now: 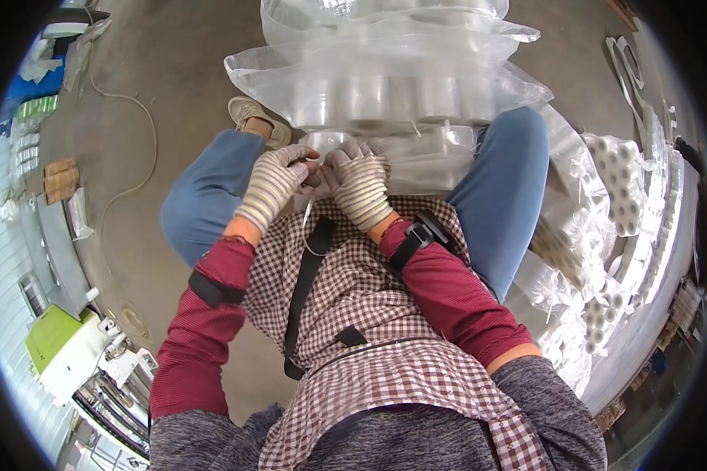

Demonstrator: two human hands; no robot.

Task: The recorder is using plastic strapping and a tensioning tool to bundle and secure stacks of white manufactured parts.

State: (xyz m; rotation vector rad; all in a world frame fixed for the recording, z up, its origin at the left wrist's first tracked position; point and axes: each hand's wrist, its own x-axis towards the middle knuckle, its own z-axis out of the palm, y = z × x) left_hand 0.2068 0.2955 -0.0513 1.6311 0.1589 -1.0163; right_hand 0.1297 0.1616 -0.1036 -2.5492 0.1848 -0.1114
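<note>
Both my hands wear striped, fingerless-tipped work gloves and meet close together above my lap. My left hand (pixel 279 179) is pinched closed at the near left corner of a clear plastic bag (pixel 424 169) that lies between my knees. Beside it, my right hand (pixel 358 179) is closed too, its fingertips almost touching the left ones. A thin white string (pixel 305 229) hangs from between the fingers and curls down over my checked apron (pixel 369 275). Exactly how the string passes through the fingers is hidden.
Beyond the lap bag, clear bags of film rolls (pixel 369 94) are stacked on the floor. More bagged rolls (pixel 613 177) stand at the right. A hose (pixel 151 149) runs along the left floor, near a brown block stack (pixel 60 180) and a green-and-white machine (pixel 59 345).
</note>
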